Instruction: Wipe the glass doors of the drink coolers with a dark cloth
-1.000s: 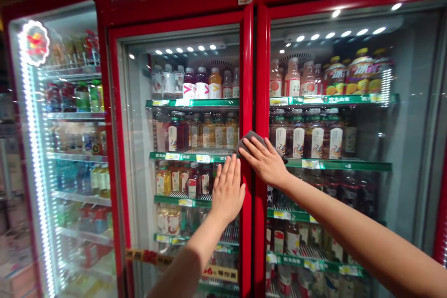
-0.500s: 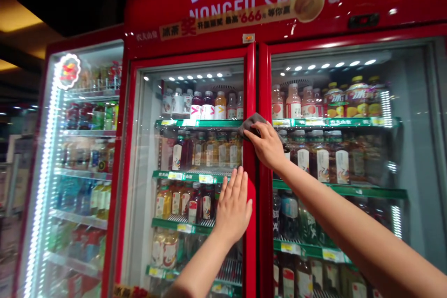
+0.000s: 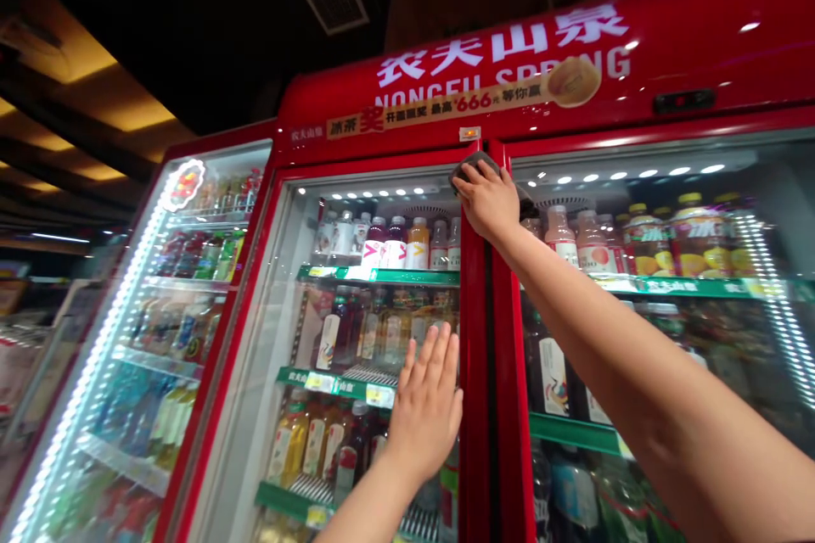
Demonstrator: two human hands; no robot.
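My right hand is closed over a dark grey cloth and presses it against the top of the red door frame of a drinks fridge. Part of the cloth sticks out past the hand on its right side. Lower down, my left hand lies flat on the glass door, fingers stretched upward, close to the same frame. Nothing is held in it. Behind the glass, bottles stand in rows on shelves with green edge strips.
A second glass door with more bottles is on the right, partly covered by my right arm. Another lit fridge stands at the left. Above the doors run a promotional strip and a small switch.
My right hand has slid the cloth up the red frame, from beside the second shelf to near the top corner. The view has tilted upward. My left hand stays flat on the glass.
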